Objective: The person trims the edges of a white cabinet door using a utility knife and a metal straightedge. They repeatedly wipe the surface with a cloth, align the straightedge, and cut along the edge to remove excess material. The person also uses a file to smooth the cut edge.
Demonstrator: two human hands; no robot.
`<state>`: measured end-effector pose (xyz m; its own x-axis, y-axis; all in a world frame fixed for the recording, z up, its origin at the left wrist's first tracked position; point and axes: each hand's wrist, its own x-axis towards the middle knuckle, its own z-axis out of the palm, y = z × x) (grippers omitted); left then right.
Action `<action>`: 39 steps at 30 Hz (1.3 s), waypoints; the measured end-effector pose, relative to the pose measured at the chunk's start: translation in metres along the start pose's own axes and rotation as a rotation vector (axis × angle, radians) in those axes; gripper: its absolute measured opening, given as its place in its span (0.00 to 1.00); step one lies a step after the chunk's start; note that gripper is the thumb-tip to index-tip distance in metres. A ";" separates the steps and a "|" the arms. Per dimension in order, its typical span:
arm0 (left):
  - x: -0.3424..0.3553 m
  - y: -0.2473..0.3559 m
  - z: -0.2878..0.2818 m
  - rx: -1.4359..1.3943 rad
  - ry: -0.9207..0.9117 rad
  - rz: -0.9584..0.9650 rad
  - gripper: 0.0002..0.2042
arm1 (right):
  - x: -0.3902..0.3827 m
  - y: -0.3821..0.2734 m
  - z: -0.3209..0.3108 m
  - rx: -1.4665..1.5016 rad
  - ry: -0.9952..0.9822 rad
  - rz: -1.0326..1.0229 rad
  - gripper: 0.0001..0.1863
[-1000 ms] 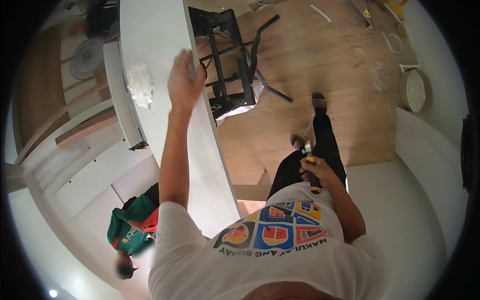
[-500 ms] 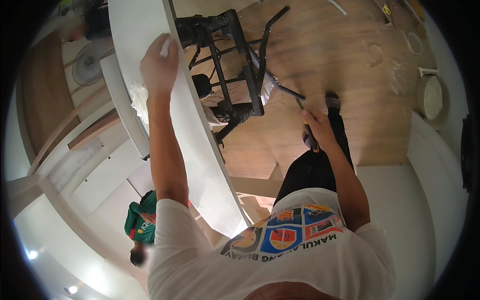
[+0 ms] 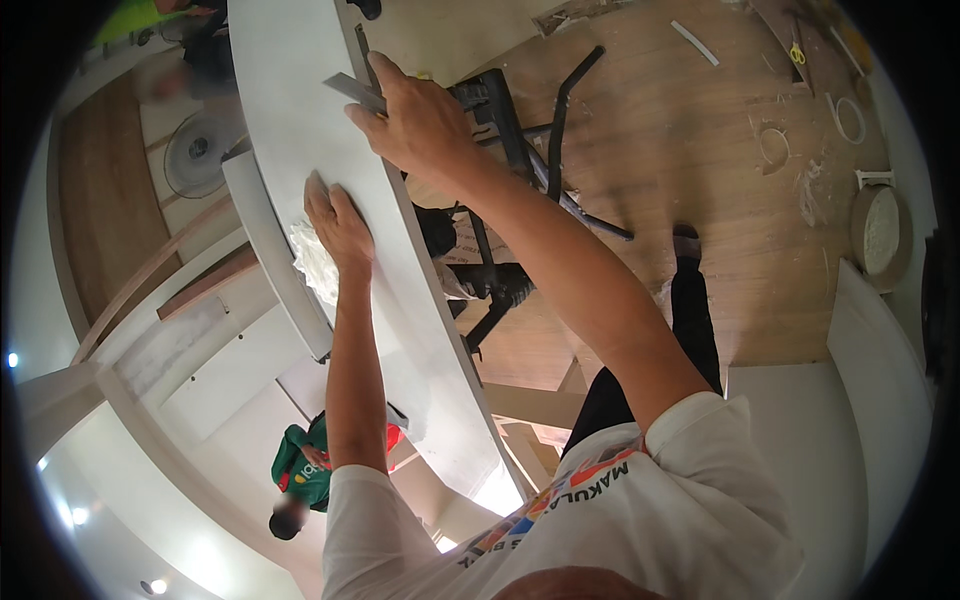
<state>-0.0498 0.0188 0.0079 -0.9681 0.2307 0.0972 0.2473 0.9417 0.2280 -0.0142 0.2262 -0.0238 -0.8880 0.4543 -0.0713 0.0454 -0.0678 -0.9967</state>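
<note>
A long white panel (image 3: 290, 100) runs from the top of the view down toward me. My left hand (image 3: 338, 222) lies on it with fingers stretched forward, holding nothing that I can see. Beside that hand is a crumpled white cloth or plastic sheet (image 3: 315, 262). Farther up, at the panel's right edge, my right hand (image 3: 425, 120) is closed around a flat-bladed scraper (image 3: 352, 92). Its grey blade points left over the panel; the fingers hide the handle.
A black metal stand (image 3: 515, 130) is beside and partly beneath the panel. Yellow scissors (image 3: 797, 52), a white strip (image 3: 694, 43) and a tub of white material (image 3: 880, 232) are on the floor at right. A person in green (image 3: 305, 465) is at lower left.
My right hand has risen from beside my leg to the panel's edge, bringing the scraper. My left hand has drawn back toward me along the panel, and its fingers have straightened.
</note>
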 end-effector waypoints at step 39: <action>-0.016 0.003 -0.001 0.042 0.009 -0.009 0.27 | 0.159 -0.025 0.012 -0.351 0.056 -0.088 0.19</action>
<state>-0.0333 0.0177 0.0075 -0.9699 0.2201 0.1042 0.2365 0.9534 0.1876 -0.1619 0.2896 -0.0101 -0.8694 0.4936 0.0233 0.1324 0.2782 -0.9514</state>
